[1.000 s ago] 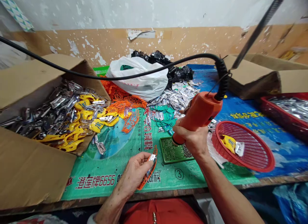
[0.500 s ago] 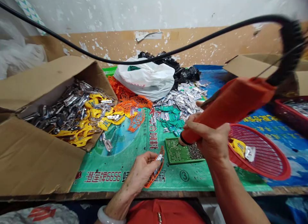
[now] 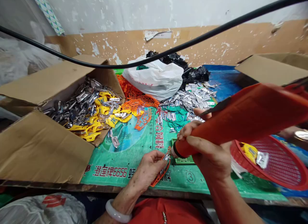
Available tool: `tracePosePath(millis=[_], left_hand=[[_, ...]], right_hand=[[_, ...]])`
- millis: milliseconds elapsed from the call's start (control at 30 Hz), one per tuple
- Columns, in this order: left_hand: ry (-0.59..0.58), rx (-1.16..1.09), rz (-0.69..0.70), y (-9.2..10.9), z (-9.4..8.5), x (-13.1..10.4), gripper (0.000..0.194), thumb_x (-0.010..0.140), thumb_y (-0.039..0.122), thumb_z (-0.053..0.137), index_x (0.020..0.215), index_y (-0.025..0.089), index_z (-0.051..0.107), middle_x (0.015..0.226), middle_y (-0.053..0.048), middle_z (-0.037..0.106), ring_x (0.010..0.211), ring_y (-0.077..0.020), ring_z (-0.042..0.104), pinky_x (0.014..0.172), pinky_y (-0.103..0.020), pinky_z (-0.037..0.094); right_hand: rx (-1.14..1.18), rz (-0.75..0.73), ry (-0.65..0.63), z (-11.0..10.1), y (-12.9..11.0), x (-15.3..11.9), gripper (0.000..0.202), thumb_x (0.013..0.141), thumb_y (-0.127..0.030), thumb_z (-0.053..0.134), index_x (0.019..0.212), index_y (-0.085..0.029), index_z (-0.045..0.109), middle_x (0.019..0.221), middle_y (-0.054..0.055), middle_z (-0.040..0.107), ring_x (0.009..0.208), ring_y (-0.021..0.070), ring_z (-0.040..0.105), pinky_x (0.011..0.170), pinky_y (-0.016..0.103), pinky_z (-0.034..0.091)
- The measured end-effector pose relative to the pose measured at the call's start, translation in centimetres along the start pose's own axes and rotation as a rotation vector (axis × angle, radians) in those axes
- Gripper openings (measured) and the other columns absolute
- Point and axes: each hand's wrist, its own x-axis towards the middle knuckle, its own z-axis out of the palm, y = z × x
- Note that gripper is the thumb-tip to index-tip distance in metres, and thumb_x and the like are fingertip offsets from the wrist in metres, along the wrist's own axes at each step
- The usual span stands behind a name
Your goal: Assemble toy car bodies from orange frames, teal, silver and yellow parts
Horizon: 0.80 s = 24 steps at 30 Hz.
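Between thumb and fingers, my left hand (image 3: 149, 169) pinches an orange plastic frame (image 3: 157, 180) with a shiny metal piece (image 3: 166, 157) on it, low over the green mat. My right hand (image 3: 213, 156) wraps round an electric screwdriver (image 3: 233, 119) covered in red. It points down and left, its pale tip at the upper end of the orange frame. Whether a screw sits at the tip I cannot make out. Behind the tool, a green perforated tray (image 3: 184, 160) is mostly hidden.
At left lies a cardboard box (image 3: 45, 145) spilling metal and yellow parts (image 3: 90, 129). Orange frames (image 3: 143, 118), a white bag (image 3: 154, 78) and metal pieces (image 3: 192, 97) lie behind. A red basket (image 3: 284, 153) stands right. A black cable (image 3: 154, 58) hangs across. Another person's hand (image 3: 287, 133) shows at right.
The screwdriver tip has moved from the green tray down and left to the orange frame. My left hand keeps its pinch on the frame. The whole view has shifted slightly.
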Motion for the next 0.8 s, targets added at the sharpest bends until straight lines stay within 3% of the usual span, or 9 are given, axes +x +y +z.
tracePosePath(millis=[200,400,533,633,800], left_hand=[[-0.011,0.007,0.001,0.01,-0.07,-0.01,0.021,0.070,0.031,0.068,0.080,0.014,0.062,0.066,0.003,0.057,0.058,-0.0093,0.045,0.055,-0.023,0.033],[-0.010,0.032,0.012,0.08,-0.06,-0.09,0.019,0.069,0.029,0.066,0.079,0.014,0.062,0.066,0.003,0.056,0.059,-0.0095,0.045,0.055,-0.023,0.033],[-0.007,0.040,0.021,0.18,0.07,-0.15,0.017,0.068,0.028,0.065,0.077,0.014,0.061,0.064,0.003,0.054,0.058,-0.0098,0.045,0.055,-0.023,0.033],[0.004,0.045,0.020,0.24,0.16,-0.19,0.018,0.068,0.029,0.065,0.076,0.014,0.061,0.064,0.003,0.055,0.059,-0.0105,0.046,0.055,-0.024,0.033],[0.001,0.042,0.030,0.09,0.19,-0.37,0.020,0.068,0.030,0.067,0.079,0.013,0.063,0.066,0.001,0.058,0.060,-0.0112,0.048,0.056,-0.024,0.034]], right_hand=[[-0.012,0.009,-0.035,-0.11,0.29,-0.21,0.036,0.064,-0.021,0.075,0.096,-0.023,0.059,0.069,-0.003,0.062,0.063,0.0149,0.056,0.067,0.035,0.047],[-0.003,0.044,-0.036,0.15,0.38,-0.34,0.057,0.063,-0.019,0.075,0.114,-0.027,0.049,0.069,-0.004,0.060,0.062,0.0153,0.056,0.064,0.035,0.048],[-0.001,0.050,-0.062,0.25,0.30,-0.40,0.058,0.065,-0.018,0.074,0.116,-0.028,0.047,0.068,-0.005,0.060,0.060,0.0149,0.058,0.061,0.033,0.049],[0.004,0.060,-0.070,0.28,0.27,-0.42,0.050,0.066,-0.017,0.073,0.109,-0.028,0.053,0.069,-0.005,0.060,0.061,0.0146,0.059,0.059,0.032,0.050],[-0.031,0.088,-0.093,0.32,0.46,-0.66,0.018,0.064,-0.017,0.073,0.073,-0.020,0.059,0.066,-0.003,0.058,0.060,0.0142,0.058,0.057,0.031,0.049]])
